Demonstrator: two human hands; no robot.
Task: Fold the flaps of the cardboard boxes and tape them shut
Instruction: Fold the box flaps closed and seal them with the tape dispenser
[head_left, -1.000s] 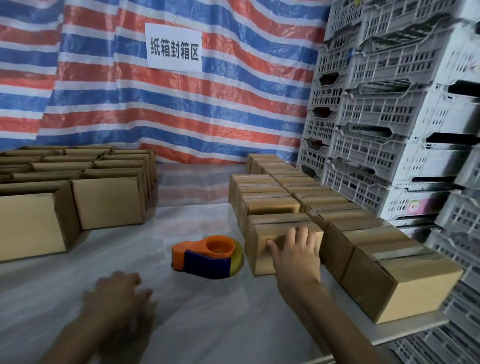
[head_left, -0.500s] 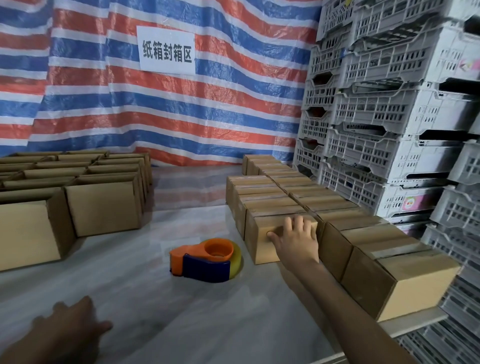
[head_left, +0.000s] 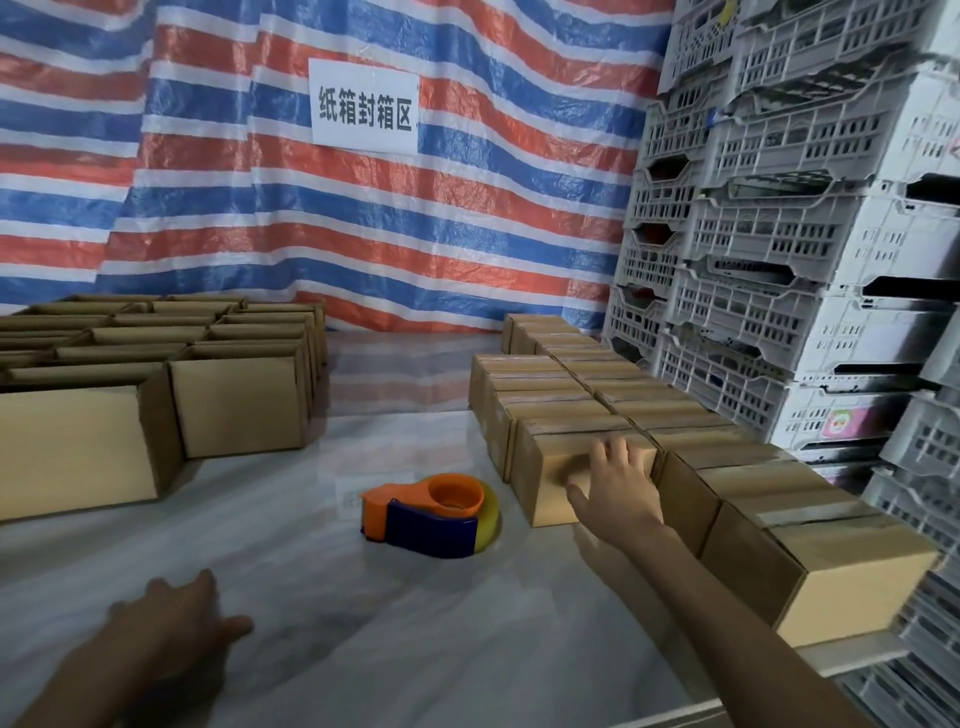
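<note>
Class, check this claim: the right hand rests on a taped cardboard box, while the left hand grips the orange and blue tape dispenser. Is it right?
Not quite. The head view shows the left hand holding nothing, apart from the tape dispenser, which lies alone on the table. The right hand does rest on a taped cardboard box.

I saw the right hand (head_left: 618, 493) bare, its four fingers (head_left: 615, 454) and thumb (head_left: 577, 491) slim, the nails too small to judge. Back from the fingers, a narrow wrist ran into a long, bare right forearm (head_left: 727, 613). The left hand (head_left: 176, 623) was bare too and blurred. Behind its fingers showed a bare, shadowed left forearm (head_left: 67, 686).
</note>
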